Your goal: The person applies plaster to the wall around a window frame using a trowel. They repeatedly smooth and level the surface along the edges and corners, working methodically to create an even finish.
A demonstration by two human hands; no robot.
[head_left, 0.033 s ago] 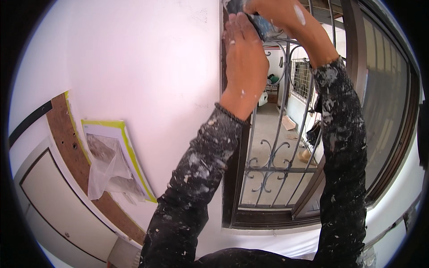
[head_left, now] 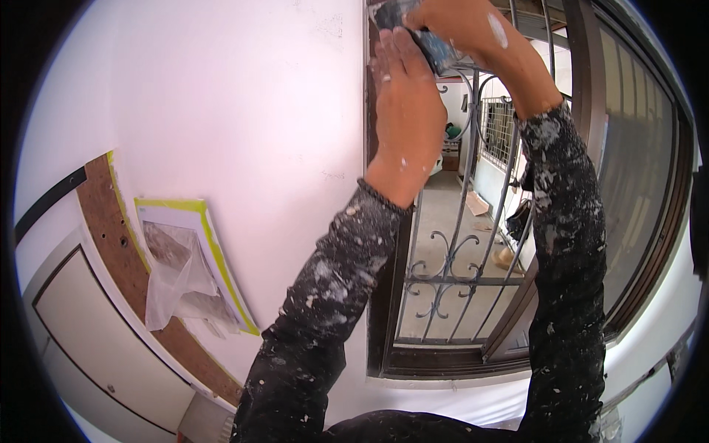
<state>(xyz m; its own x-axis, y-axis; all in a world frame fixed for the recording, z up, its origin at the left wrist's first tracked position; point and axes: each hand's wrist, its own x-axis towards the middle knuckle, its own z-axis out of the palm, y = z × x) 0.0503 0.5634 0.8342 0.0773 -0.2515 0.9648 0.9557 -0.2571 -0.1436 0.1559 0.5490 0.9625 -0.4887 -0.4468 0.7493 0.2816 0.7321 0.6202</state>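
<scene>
High on the dark brown window frame (head_left: pixel 382 325), my right hand (head_left: pixel 458 29) grips a flat, blue-grey piece smeared with white. Its exact kind does not show. That flat piece (head_left: pixel 437 55) slants across the frame's inner side, its upper end close to the wall edge. Just below it, my left hand (head_left: pixel 406 111) has its fingers stretched upward and together along the frame, the fingertips near the piece. Nothing shows in the left hand. White specks mark both hands and the black sleeves.
A pale wall (head_left: pixel 236 111) runs left of the frame. Curled metal window bars (head_left: pixel 443 280) cross the opening. A sliding glass pane (head_left: pixel 635 148) stands at right. On the left are a plastic-draped panel with yellow-green tape (head_left: pixel 229 273) and a whitish door (head_left: pixel 103 332).
Both hands have shifted slightly downward. The flat piece has come down with my right hand, and more of its upper end shows.
</scene>
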